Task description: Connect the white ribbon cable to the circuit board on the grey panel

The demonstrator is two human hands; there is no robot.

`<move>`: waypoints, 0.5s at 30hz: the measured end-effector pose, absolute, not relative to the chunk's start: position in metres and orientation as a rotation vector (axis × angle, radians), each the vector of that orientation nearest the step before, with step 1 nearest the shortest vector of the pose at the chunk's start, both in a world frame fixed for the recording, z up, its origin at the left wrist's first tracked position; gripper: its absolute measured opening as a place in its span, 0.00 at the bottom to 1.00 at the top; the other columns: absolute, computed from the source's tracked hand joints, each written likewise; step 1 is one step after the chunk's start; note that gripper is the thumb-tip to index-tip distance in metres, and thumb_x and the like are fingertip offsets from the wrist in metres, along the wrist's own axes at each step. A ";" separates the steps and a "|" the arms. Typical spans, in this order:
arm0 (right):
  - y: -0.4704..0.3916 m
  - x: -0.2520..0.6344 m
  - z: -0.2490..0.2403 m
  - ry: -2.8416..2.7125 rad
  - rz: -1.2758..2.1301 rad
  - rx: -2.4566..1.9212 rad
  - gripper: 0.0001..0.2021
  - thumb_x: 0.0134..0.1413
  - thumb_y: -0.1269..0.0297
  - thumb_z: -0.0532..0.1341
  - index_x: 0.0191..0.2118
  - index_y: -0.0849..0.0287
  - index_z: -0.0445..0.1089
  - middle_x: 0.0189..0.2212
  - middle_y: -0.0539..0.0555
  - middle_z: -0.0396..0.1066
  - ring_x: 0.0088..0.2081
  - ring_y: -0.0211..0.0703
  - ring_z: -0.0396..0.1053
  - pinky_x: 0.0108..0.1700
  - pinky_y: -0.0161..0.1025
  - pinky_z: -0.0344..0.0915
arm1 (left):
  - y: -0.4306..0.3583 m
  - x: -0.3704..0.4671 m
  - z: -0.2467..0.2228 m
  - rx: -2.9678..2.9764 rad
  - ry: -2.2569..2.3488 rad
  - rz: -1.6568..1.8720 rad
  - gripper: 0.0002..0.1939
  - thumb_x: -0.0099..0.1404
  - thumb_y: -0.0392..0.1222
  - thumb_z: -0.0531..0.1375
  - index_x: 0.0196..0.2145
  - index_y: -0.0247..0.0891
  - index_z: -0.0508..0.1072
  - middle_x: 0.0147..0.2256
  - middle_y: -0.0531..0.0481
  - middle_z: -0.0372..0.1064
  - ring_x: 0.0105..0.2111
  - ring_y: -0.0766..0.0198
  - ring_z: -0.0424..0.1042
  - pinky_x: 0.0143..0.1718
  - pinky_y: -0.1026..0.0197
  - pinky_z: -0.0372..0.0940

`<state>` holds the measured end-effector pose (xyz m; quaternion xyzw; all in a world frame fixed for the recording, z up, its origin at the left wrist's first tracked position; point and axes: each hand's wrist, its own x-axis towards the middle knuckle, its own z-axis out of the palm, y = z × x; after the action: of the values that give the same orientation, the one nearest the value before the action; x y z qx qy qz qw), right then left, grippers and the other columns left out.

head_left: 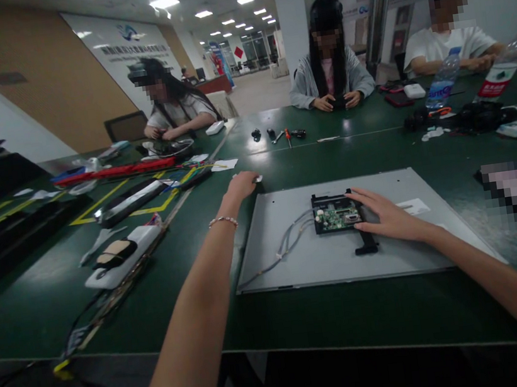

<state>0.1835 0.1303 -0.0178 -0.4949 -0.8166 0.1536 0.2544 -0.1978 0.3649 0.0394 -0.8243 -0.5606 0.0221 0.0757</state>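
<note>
A flat grey metal panel (280, 216) lies on the table in front of me. On it sits a green circuit board (338, 216) in a black frame, with grey cables (288, 240) running off to the left. My right hand (388, 214) rests at the board's right side, fingers and thumb spread and touching the frame's edge. A black bracket piece (365, 244) sticks out below it. Beyond the panel's far left corner, my left hand (242, 185) is closed at the table surface. Something small and pale shows at its fingertips, too small to name.
Several small tools, among them an orange-handled screwdriver (288, 137) and a wrench (278, 136), lie farther back. A white power strip-like case (124, 255) and cables are on the left. Two bottles (441, 84) stand at right. Three people sit across the green table (237, 323).
</note>
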 end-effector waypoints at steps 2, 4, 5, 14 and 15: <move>0.131 0.183 -0.018 -2.205 0.413 -1.327 0.36 0.60 0.44 0.57 0.69 0.47 0.47 0.70 0.57 0.48 0.67 0.60 0.51 0.65 0.61 0.53 | 0.367 -0.194 0.040 -2.422 -1.737 0.044 0.20 0.62 0.33 0.54 0.50 0.39 0.76 0.51 0.45 0.74 0.52 0.56 0.70 0.53 0.61 0.62; 0.131 0.181 -0.018 -2.198 0.411 -1.318 0.36 0.60 0.45 0.58 0.69 0.47 0.47 0.69 0.57 0.48 0.67 0.60 0.51 0.65 0.61 0.53 | 0.367 -0.190 0.040 -2.374 -1.770 0.031 0.18 0.63 0.34 0.54 0.48 0.39 0.77 0.49 0.44 0.74 0.51 0.55 0.70 0.51 0.61 0.63; 0.131 0.181 -0.018 -2.194 0.412 -1.318 0.36 0.60 0.45 0.58 0.69 0.46 0.47 0.69 0.57 0.49 0.67 0.60 0.51 0.65 0.61 0.53 | 0.368 -0.188 0.040 -2.353 -1.781 0.027 0.17 0.64 0.34 0.54 0.47 0.38 0.77 0.49 0.43 0.74 0.50 0.55 0.71 0.51 0.60 0.64; 0.130 0.181 -0.017 -2.204 0.429 -1.363 0.36 0.60 0.44 0.57 0.70 0.45 0.46 0.70 0.55 0.47 0.67 0.60 0.51 0.64 0.61 0.55 | 0.339 -0.163 0.047 -2.317 -1.746 -0.042 0.18 0.68 0.37 0.50 0.47 0.38 0.78 0.46 0.43 0.76 0.48 0.55 0.72 0.48 0.59 0.65; 0.130 0.181 -0.018 -2.203 0.425 -1.363 0.36 0.60 0.44 0.57 0.70 0.45 0.46 0.70 0.55 0.48 0.67 0.60 0.51 0.64 0.61 0.54 | 0.331 -0.156 0.050 -2.335 -1.703 -0.035 0.19 0.68 0.37 0.50 0.47 0.38 0.78 0.46 0.42 0.76 0.47 0.55 0.73 0.47 0.59 0.66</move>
<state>0.1814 0.1298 -0.0175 -0.5021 -0.8113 0.1564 0.2554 -0.1558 0.3312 0.0498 -0.8015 -0.5846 -0.0121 0.1253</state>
